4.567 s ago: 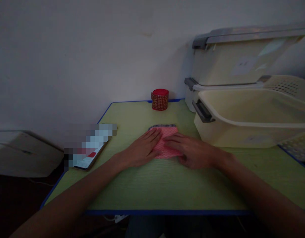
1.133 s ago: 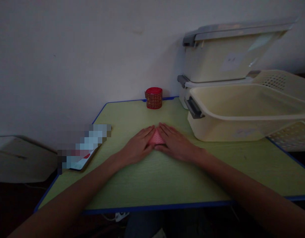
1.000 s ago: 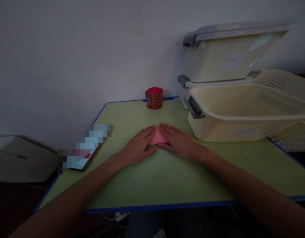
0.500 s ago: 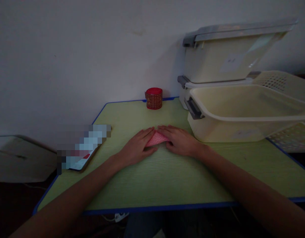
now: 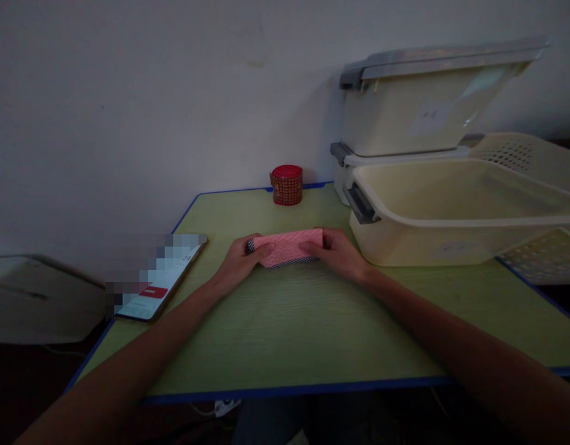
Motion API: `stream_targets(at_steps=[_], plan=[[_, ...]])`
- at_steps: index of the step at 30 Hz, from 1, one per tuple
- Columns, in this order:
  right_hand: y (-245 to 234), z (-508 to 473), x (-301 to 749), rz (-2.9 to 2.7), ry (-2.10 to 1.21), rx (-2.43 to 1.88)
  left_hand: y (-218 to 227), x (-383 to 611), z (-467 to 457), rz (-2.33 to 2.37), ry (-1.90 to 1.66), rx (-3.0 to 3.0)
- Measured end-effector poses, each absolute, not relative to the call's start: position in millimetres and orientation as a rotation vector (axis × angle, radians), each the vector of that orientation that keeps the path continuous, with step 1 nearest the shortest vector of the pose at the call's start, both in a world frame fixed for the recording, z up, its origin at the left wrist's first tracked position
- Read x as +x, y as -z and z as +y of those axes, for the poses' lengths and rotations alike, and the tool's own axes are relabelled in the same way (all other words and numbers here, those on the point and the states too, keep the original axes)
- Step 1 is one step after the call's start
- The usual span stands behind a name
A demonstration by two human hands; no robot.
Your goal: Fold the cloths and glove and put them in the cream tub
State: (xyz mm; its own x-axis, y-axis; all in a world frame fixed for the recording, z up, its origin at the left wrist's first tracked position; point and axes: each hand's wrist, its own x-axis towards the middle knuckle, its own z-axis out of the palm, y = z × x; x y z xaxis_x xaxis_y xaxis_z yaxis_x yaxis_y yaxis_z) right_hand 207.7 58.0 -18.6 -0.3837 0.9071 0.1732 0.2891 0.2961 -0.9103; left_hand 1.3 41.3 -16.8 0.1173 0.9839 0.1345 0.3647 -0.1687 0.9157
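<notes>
A folded pink cloth (image 5: 288, 246) with a black-and-white patterned edge is stretched between both hands over the middle of the table (image 5: 294, 334). My left hand (image 5: 243, 259) grips its left end, thumb on the front and fingers behind. At the other end my right hand (image 5: 336, 252) pinches it the same way, thumb on the pink face. Most fingers of both hands are hidden behind the cloth. Beyond it, near the wall, stands a red roll (image 5: 287, 185) with a brown checked outer side.
A tablet or phone (image 5: 173, 281), partly pixelated, lies at the table's left edge. To the right is an open cream bin (image 5: 423, 241) with a grey handle. Behind it a lidded box (image 5: 405, 117) is stacked on another, beside a perforated basket (image 5: 539, 151).
Both hands were lying flat over the cloth on the table. Now they hold it by its ends, spread wider, with its pink face and patterned edge showing.
</notes>
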Motion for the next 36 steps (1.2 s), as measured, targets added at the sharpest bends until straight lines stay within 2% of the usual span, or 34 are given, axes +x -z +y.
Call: stream_targets(at_steps=[5,8,29,36], plan=[[15.7,52.1,201.3,-1.663,-1.470,-0.950,22.3,2.1,41.9,1.164,-1.123,1.549],[16.0,50.8,200.7,-1.617,-1.552,-0.908,25.5,2.7,42.8,1.102,-1.056,1.458],[19.8,57.2,204.5,-1.476,-1.549,-0.879,28.1,0.6,48.4,0.935,-1.141,1.208],[22.1,55.8,207.3,-1.594,-1.216,-1.022,28.4,6.4,48.7,0.909,-1.244,1.139]])
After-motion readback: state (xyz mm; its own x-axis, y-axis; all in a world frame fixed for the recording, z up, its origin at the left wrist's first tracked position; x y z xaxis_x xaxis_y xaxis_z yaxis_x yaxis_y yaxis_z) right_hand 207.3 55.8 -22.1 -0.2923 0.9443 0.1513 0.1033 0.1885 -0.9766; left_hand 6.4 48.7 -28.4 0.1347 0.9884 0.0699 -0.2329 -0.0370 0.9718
